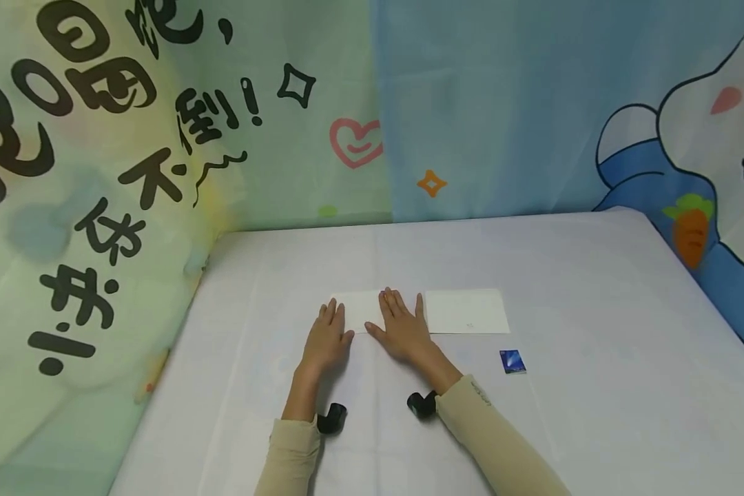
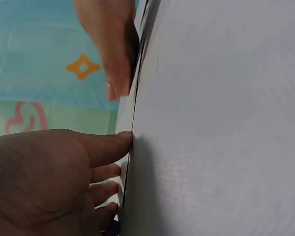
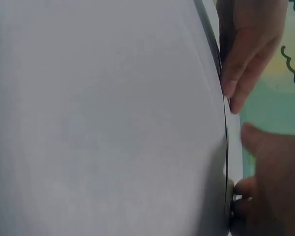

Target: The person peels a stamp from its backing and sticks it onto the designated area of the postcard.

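Note:
A long white sheet of paper (image 1: 468, 311) lies flat across the middle of the white table. My left hand (image 1: 325, 339) rests at its left end, fingers straight and pointing away from me. Further right, my right hand (image 1: 407, 333) lies across the sheet with fingers spread and covers part of it. In the left wrist view the left thumb (image 2: 110, 146) touches the near edge of the paper. From the right wrist the sheet (image 3: 234, 147) shows as a thin strip, with the right thumb (image 3: 255, 139) just above it. A small faint mark shows near the sheet's right end.
A small dark blue square packet (image 1: 512, 362) lies on the white tablecloth (image 1: 595, 406), right of my right forearm. Printed curtains (image 1: 502, 103) hang behind the table and along its left side. Dark wrist cameras (image 1: 332, 419) sit at both cuffs.

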Motion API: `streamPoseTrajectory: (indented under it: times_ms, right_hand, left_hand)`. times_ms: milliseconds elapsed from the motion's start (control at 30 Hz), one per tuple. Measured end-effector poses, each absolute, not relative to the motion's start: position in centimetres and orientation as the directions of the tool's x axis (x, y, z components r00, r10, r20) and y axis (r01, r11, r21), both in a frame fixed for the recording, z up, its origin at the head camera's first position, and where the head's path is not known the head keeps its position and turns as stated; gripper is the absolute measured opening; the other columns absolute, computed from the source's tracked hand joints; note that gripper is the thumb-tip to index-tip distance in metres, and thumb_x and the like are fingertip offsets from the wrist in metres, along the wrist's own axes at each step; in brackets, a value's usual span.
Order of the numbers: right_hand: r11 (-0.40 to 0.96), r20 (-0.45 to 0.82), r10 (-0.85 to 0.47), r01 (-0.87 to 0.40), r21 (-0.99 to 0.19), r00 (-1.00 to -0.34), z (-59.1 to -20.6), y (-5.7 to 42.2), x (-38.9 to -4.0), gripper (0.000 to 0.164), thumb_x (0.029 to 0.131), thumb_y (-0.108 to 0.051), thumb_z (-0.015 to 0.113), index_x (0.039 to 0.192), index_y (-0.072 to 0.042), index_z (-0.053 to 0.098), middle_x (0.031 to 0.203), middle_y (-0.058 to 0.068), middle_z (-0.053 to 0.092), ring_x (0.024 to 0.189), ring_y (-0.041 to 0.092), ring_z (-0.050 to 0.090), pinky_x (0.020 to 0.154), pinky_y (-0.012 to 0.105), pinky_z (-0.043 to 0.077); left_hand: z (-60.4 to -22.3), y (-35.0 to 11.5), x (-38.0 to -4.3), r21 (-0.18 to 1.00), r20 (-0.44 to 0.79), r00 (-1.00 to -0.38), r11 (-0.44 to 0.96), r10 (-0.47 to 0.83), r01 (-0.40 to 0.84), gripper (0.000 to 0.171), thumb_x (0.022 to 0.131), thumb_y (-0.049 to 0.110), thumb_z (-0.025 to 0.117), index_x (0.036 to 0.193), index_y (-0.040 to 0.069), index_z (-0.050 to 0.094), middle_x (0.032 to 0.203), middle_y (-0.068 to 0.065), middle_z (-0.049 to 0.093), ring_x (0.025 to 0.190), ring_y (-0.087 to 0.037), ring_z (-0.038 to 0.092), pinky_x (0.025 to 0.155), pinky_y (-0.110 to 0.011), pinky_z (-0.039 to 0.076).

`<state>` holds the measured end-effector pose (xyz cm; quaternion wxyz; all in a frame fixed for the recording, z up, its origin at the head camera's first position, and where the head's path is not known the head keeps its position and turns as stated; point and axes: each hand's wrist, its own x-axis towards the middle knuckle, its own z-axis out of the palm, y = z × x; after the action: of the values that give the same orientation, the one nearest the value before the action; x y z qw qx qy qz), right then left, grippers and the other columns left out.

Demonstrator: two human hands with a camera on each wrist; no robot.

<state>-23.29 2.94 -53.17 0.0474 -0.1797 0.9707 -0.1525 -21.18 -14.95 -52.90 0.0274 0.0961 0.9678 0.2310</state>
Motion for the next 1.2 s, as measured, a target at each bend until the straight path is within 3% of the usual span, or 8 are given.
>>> streamPoseTrajectory:
  times_ms: [233, 333, 433, 600, 667, 767, 1000, 1200]
  right_hand:
    - [0.791, 0.113, -0.239, -0.261, -0.553, -0.964, -48.4, 7.4, -20.6, 0.069, 0.089, -0.035, 0.059, 0.141, 0.0, 0.031, 0.148, 0.016, 0.023, 0.137, 0.03, 0.019, 0.103, 0.062, 0.0]
    - [0.739, 0.133, -0.234, -0.265, -0.62, -0.963, -46.7, 11.0, -18.6, 0.06, 0.089, -0.028, 0.062, 0.138, -0.002, 0.04, 0.146, 0.016, 0.03, 0.136, 0.032, 0.022, 0.103, 0.061, 0.001]
    - [0.691, 0.152, -0.242, -0.28, -0.666, -0.958, -46.0, 15.1, -16.9, 0.051, 0.09, -0.024, 0.061, 0.134, -0.004, 0.045, 0.143, 0.016, 0.036, 0.134, 0.034, 0.026, 0.104, 0.061, 0.004]
    - [0.648, 0.18, -0.144, -0.23, -0.726, -0.973, -47.0, 20.8, -14.8, 0.043, 0.09, -0.027, 0.061, 0.129, -0.01, 0.053, 0.133, 0.015, 0.048, 0.124, 0.038, 0.039, 0.096, 0.061, 0.027]
    - [0.669, 0.177, -0.076, -0.182, -0.72, -0.981, -48.9, 22.9, -14.6, 0.039, 0.09, -0.032, 0.06, 0.127, -0.019, 0.056, 0.13, 0.011, 0.053, 0.121, 0.036, 0.044, 0.091, 0.059, 0.034]
    - [0.691, 0.169, -0.014, -0.132, -0.711, -0.986, -51.6, 25.5, -14.5, 0.035, 0.09, -0.037, 0.059, 0.124, -0.028, 0.058, 0.127, 0.006, 0.056, 0.12, 0.033, 0.046, 0.09, 0.058, 0.035]
    - [0.59, 0.12, -0.013, -0.104, -0.801, -0.993, -51.9, 27.0, -12.7, 0.031, 0.088, -0.029, 0.063, 0.117, -0.016, 0.063, 0.123, 0.012, 0.058, 0.12, 0.038, 0.044, 0.094, 0.058, 0.03]
    - [0.499, 0.053, -0.134, -0.113, -0.859, -0.99, -53.2, 27.1, -12.5, 0.036, 0.086, -0.025, 0.066, 0.121, -0.021, 0.062, 0.133, 0.005, 0.05, 0.129, 0.031, 0.035, 0.102, 0.057, 0.021]
  left_hand:
    - [-53.1, -13.8, -21.0, 0.53, 0.024, -0.996, 0.844, 0.082, 0.082, 0.065, 0.088, 0.019, 0.062, 0.141, -0.003, 0.031, 0.15, -0.02, 0.012, 0.133, -0.04, 0.023, 0.103, -0.051, 0.025]
    - [-52.5, -13.4, -20.5, 0.592, 0.051, -0.998, 0.803, 0.036, 0.059, 0.07, 0.085, 0.018, 0.066, 0.142, -0.001, 0.029, 0.151, -0.019, 0.008, 0.13, -0.041, 0.029, 0.1, -0.052, 0.031]
    - [-51.6, -12.5, -19.9, 0.617, 0.093, -0.995, 0.782, 0.042, 0.091, 0.068, 0.085, 0.018, 0.066, 0.141, 0.0, 0.033, 0.151, -0.019, 0.013, 0.129, -0.04, 0.032, 0.097, -0.05, 0.035]
    - [-50.2, -9.7, -19.2, 0.601, 0.205, -0.968, 0.762, 0.146, 0.242, 0.048, 0.086, 0.017, 0.065, 0.129, 0.001, 0.051, 0.139, -0.016, 0.04, 0.124, -0.034, 0.042, 0.096, -0.046, 0.038]
    - [-49.9, -8.1, -19.0, 0.593, 0.247, -0.948, 0.743, 0.199, 0.311, 0.04, 0.086, 0.016, 0.064, 0.122, 0.002, 0.057, 0.132, -0.014, 0.047, 0.121, -0.031, 0.046, 0.094, -0.045, 0.04]
    - [-49.9, -5.6, -19.0, 0.585, 0.286, -0.915, 0.704, 0.285, 0.402, 0.035, 0.085, 0.012, 0.065, 0.118, 0.003, 0.061, 0.128, -0.011, 0.052, 0.117, -0.027, 0.05, 0.092, -0.041, 0.042]
    - [-51.5, -0.9, -20.3, 0.593, 0.248, -0.834, 0.603, 0.494, 0.533, 0.039, 0.09, 0.002, 0.055, 0.129, 0.004, 0.052, 0.136, -0.008, 0.047, 0.125, -0.019, 0.043, 0.099, -0.03, 0.036]
    - [-53.1, -0.6, -20.6, 0.571, 0.098, -0.795, 0.62, 0.598, 0.537, 0.043, 0.096, 0.006, 0.045, 0.139, 0.003, 0.039, 0.145, -0.007, 0.035, 0.134, -0.02, 0.029, 0.107, -0.032, 0.024]
